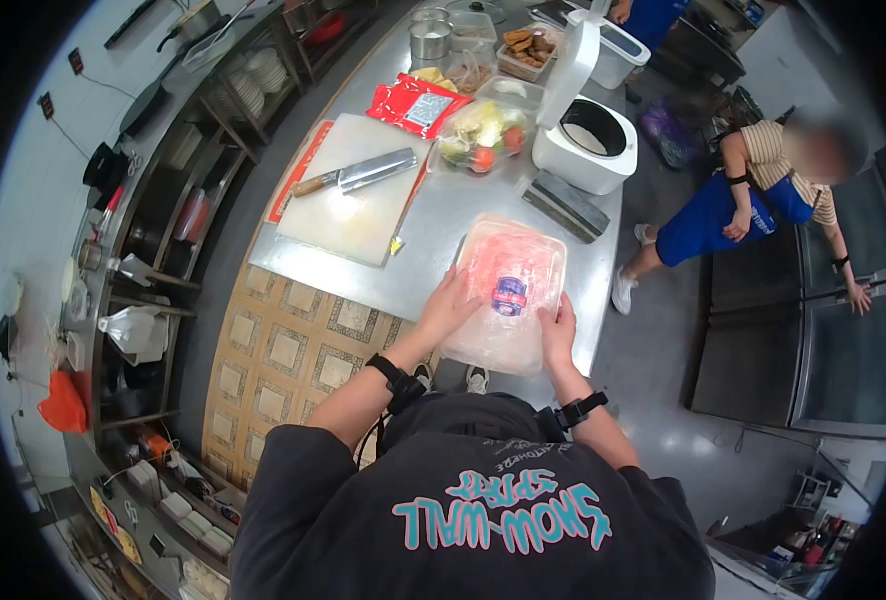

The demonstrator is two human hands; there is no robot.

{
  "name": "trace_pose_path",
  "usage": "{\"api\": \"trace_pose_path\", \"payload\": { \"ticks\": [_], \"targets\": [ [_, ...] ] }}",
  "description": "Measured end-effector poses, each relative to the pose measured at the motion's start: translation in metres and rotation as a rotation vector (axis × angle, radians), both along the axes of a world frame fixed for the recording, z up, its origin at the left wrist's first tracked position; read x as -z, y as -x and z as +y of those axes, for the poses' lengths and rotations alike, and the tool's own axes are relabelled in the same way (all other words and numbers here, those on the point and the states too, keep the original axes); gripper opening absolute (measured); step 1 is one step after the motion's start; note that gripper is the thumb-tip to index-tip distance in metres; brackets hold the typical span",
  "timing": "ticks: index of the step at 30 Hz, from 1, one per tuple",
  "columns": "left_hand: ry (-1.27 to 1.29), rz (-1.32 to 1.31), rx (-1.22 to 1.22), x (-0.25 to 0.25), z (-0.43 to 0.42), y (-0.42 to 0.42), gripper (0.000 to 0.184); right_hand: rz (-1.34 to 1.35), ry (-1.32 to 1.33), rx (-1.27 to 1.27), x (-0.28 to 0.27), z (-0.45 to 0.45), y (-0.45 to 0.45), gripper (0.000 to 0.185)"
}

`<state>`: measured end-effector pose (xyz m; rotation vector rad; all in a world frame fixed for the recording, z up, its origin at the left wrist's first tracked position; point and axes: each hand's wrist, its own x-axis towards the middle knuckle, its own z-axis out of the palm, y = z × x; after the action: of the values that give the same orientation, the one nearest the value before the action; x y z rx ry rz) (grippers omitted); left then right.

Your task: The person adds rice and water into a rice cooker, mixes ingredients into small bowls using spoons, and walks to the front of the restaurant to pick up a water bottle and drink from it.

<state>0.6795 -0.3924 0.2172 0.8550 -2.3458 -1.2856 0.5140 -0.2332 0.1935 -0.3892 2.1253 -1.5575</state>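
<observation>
A lidded, translucent plastic box (511, 262) with pink contents and a blue-and-red label is between my hands at the front edge of the steel table (363, 277). My left hand (452, 308) grips its left side, thumb on the lid. On the right side, my right hand (558, 330) holds the box with fingers at the rim. Beyond the box lies a dark grey rectangular block (565, 206). To the left, a cleaver (358, 172) with a wooden handle rests on a white cutting board (353, 215).
A bag of vegetables (478, 137), a red packet (418, 104) and an open white rice cooker (585, 146) stand at the back. At right, a person in a blue apron (718, 221) reaches toward a steel fridge (848, 355). Shelves line the left.
</observation>
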Motion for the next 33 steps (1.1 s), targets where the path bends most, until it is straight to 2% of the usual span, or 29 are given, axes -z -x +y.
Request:
{"api": "trace_pose_path", "payload": {
  "ticks": [3,5,8,11,12,14,15,18,21,24,27,30,33],
  "targets": [
    [0.102,0.149,0.012,-0.013,0.01,0.008,0.065,0.073,-0.016,0.02,0.01,0.003,0.0,0.06],
    [0.045,0.232,-0.033,-0.032,0.013,0.008,0.066,0.178,-0.022,0.013,0.002,0.005,0.001,0.057],
    [-0.073,0.21,-0.114,-0.03,0.006,0.0,0.065,0.025,0.251,-0.078,-0.053,0.001,-0.001,0.051],
    [-0.135,0.141,-0.122,-0.012,0.0,-0.003,0.063,-0.096,0.275,-0.025,-0.049,-0.01,0.002,0.046],
    [-0.146,0.123,-0.111,-0.005,-0.001,-0.002,0.063,-0.109,0.255,-0.076,-0.044,-0.014,0.005,0.047],
    [-0.019,0.07,-0.143,0.02,-0.004,-0.002,0.064,-0.056,0.04,-0.147,-0.025,-0.014,0.013,0.05],
    [0.045,0.042,-0.161,0.014,-0.004,-0.004,0.065,-0.03,-0.067,-0.182,-0.023,-0.016,0.013,0.052],
    [-0.158,0.038,-0.079,-0.002,0.0,-0.009,0.064,0.487,-0.349,-0.144,-0.02,-0.009,0.004,0.062],
    [-0.02,0.017,-0.129,0.031,-0.003,-0.007,0.061,0.551,-0.394,-0.243,-0.021,-0.005,0.004,0.069],
    [0.073,0.029,-0.084,0.031,-0.003,-0.006,0.058,0.747,-0.544,-0.264,-0.027,-0.003,-0.006,0.069],
    [0.028,0.048,-0.097,0.034,0.001,-0.003,0.061,0.574,-0.309,-0.245,-0.013,-0.002,-0.009,0.061],
    [-0.009,0.036,-0.137,0.031,0.008,0.002,0.062,0.688,-0.311,-0.264,-0.011,-0.003,-0.016,0.053],
    [0.084,-0.108,-0.198,0.022,0.017,0.005,0.06,0.798,-0.349,-0.239,-0.009,-0.004,-0.024,0.05]
  ]
}}
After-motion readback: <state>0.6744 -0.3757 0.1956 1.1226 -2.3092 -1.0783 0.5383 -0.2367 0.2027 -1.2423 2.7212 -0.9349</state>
